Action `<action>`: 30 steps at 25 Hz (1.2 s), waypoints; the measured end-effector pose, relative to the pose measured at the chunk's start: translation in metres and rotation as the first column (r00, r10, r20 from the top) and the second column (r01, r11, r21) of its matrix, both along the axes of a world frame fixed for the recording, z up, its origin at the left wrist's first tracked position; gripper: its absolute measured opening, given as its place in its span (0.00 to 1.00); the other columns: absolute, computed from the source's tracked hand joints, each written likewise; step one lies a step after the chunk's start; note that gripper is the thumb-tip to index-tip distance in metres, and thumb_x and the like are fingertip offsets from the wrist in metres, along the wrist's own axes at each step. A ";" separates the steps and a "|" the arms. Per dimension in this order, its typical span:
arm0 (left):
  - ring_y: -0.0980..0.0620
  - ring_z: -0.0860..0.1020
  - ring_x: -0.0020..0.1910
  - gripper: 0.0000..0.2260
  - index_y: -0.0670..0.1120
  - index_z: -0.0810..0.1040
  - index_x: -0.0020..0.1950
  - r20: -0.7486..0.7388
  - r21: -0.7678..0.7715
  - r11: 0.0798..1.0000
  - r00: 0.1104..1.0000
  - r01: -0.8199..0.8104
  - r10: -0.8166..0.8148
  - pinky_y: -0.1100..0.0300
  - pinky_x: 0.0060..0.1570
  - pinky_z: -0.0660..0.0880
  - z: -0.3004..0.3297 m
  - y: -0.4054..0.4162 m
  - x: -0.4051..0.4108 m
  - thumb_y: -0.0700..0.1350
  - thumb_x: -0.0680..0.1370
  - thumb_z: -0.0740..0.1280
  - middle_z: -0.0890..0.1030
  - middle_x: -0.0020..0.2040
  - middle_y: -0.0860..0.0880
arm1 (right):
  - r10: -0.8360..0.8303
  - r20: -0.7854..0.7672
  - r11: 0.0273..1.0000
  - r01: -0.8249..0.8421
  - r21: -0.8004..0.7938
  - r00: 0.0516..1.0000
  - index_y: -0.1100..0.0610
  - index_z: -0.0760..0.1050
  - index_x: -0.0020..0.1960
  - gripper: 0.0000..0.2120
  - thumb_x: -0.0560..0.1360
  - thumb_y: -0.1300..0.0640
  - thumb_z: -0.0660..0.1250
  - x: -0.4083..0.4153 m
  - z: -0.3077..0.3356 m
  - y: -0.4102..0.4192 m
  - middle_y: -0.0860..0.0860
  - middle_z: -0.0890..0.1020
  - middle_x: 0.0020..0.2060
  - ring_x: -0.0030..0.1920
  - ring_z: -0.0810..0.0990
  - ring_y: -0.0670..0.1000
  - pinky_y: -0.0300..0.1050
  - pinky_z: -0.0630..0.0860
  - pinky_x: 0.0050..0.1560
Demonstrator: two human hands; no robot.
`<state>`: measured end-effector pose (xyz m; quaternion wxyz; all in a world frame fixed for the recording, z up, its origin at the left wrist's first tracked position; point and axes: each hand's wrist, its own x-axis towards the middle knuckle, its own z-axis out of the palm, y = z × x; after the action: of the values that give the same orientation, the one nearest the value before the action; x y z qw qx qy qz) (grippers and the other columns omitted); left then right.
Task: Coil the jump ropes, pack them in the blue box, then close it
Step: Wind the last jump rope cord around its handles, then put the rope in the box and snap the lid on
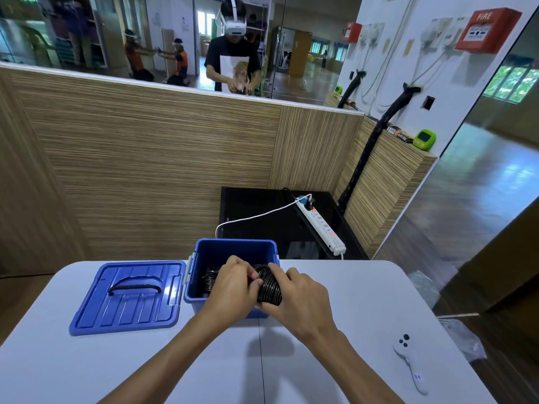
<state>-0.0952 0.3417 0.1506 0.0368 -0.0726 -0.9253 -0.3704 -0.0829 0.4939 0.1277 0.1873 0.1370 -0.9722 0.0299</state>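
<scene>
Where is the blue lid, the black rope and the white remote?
blue lid (pixel 128 298): head view, on its ribbed top.
black rope (pixel 269 288): head view, on the coil's middle.
white remote (pixel 407 355): head view, on its body.

Head-worn, forward-down, close over table (pixel 87 368)

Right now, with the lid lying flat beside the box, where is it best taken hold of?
By the black handle arched across the top of the blue lid, coming from above: the lid lies flat, handle up, left of the blue box, and fingers can hook under the arch.
</scene>
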 end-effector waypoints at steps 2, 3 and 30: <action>0.53 0.71 0.53 0.06 0.51 0.72 0.43 0.003 -0.010 1.000 1.000 -0.013 0.013 0.57 0.58 0.72 -0.002 0.006 0.003 0.48 0.79 0.65 0.70 0.53 0.51 | -0.019 0.020 1.000 0.020 -0.015 1.000 0.48 0.79 0.60 0.29 0.68 0.32 0.60 0.003 0.001 -0.002 0.47 0.78 0.34 0.28 0.77 0.49 0.41 0.65 0.23; 0.53 0.69 0.54 0.05 0.50 0.73 0.46 -0.060 -0.087 0.996 0.998 0.000 -0.005 0.56 0.58 0.71 -0.004 0.010 0.007 0.50 0.79 0.63 0.69 0.55 0.52 | -0.050 0.034 0.998 0.052 -0.034 0.998 0.48 0.77 0.63 0.26 0.71 0.35 0.60 0.003 0.004 -0.002 0.48 0.79 0.37 0.32 0.79 0.51 0.42 0.66 0.27; 0.55 0.43 0.78 0.32 0.51 0.48 0.80 -0.182 -0.233 0.972 0.983 -0.017 -0.027 0.56 0.76 0.51 -0.122 -0.061 -0.002 0.65 0.79 0.45 0.42 0.80 0.52 | 0.066 0.594 0.772 0.336 -0.540 0.802 0.44 0.37 0.80 0.38 0.82 0.46 0.61 -0.031 -0.064 -0.039 0.54 0.68 0.60 0.60 0.73 0.53 0.46 0.70 0.64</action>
<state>-0.0976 0.2809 0.0290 0.1122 -0.1126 -0.9549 -0.2508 -0.1142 0.4554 0.0638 -0.0826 -0.0226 -0.9234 0.3742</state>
